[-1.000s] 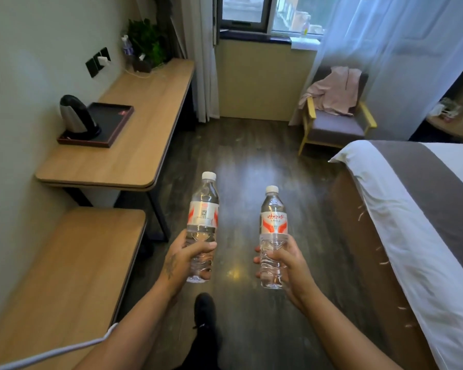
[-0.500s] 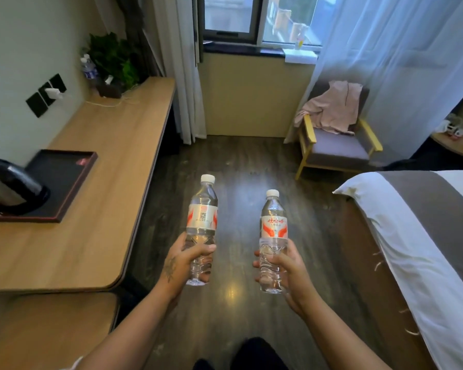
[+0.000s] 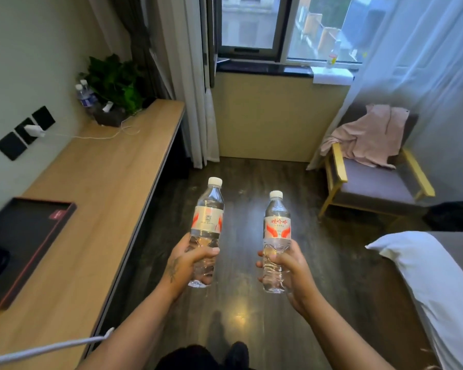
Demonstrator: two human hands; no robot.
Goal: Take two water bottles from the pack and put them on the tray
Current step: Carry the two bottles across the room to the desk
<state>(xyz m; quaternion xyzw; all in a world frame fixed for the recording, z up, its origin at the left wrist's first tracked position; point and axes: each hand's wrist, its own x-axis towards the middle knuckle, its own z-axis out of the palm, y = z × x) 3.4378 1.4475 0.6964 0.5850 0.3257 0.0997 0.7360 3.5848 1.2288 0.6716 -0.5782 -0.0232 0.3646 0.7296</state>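
Head view, carry stage: compared with the frame one second earlier, the desk point(image 3: 96, 198) has swept closer and lower on the left, and the dark tray point(image 3: 42, 237) now lies at the left edge of view, level with the hands rather than far ahead, which suggests the person has nearly reached the place to set down. On the tray's near end sits a black object, cut off by the frame. To its right, over the floor and well apart from the tray, the left hand point(image 3: 189, 263) is wrapped fully around the lower body of the left bottle point(image 3: 207, 222), upright with cap on. Beside it, the right hand point(image 3: 286, 265) is closed the same way around the right bottle point(image 3: 276, 231). Neither bottle is yet over the desk; a leftward turn likely remains
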